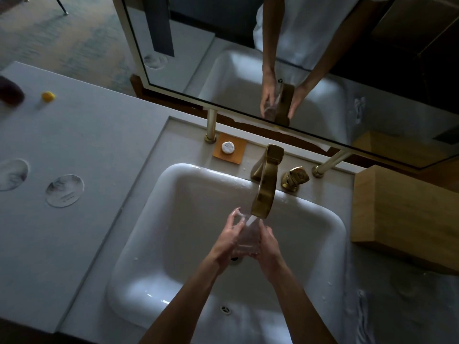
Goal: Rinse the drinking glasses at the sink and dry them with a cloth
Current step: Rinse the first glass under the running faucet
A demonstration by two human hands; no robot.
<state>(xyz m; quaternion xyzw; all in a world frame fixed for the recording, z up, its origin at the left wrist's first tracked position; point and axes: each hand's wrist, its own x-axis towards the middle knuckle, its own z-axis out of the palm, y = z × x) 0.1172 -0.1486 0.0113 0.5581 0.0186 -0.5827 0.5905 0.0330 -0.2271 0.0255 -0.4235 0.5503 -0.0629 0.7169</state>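
Low in the centre of the frame, both hands hold a clear drinking glass (246, 238) over the white rectangular sink basin (173, 234), just under the spout of the brass-coloured tap (264, 194). A thin stream of water (250, 220) runs from the spout onto the glass. The left hand (229, 240) wraps the glass from the left, its fingers (234, 214) curled around the rim end; the right hand (267, 244) presses against the glass from the right, fingers closed on its side. The glass lies tilted between the palms, above the drain.

Behind the basin, a small white round item sits on an orange square pad (229, 151); a brass tap handle (294, 178) stands right of the tap. On the grey counter (87, 135) at the left edge lie two round paper coasters (64, 191) and, in the upper left, a small yellow object (48, 96). A light wooden box (402, 214) stands at the right. The framed mirror (310, 58) above reflects the hands.
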